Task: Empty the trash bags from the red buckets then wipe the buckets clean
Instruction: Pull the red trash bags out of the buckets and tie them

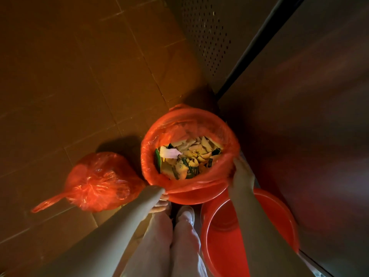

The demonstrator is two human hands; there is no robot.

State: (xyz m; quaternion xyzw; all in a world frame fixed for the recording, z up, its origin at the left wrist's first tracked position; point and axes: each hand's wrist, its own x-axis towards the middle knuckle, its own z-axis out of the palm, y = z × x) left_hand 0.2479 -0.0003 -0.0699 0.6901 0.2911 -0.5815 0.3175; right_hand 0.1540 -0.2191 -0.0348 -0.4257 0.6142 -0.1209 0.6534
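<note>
A red bucket [185,198] stands on the floor in front of my feet, lined with a red trash bag [159,132] full of yellow and green wrappers. My left hand [161,198] grips the bag's near edge at the bucket's front rim, its fingers mostly hidden under the plastic. My right hand [242,176] holds the bag's edge at the right rim, fingers curled over it. To the left a tied, full red trash bag [97,182] lies on the floor. An empty red bucket [225,236] without a bag stands at the lower right, partly behind my right forearm.
Brown floor tiles [79,86] stretch to the left and far side. A dark metal cabinet [309,116] rises right beside both buckets, and a perforated metal panel [205,37] stands behind. My legs and white shoes [185,214] are just below the lined bucket.
</note>
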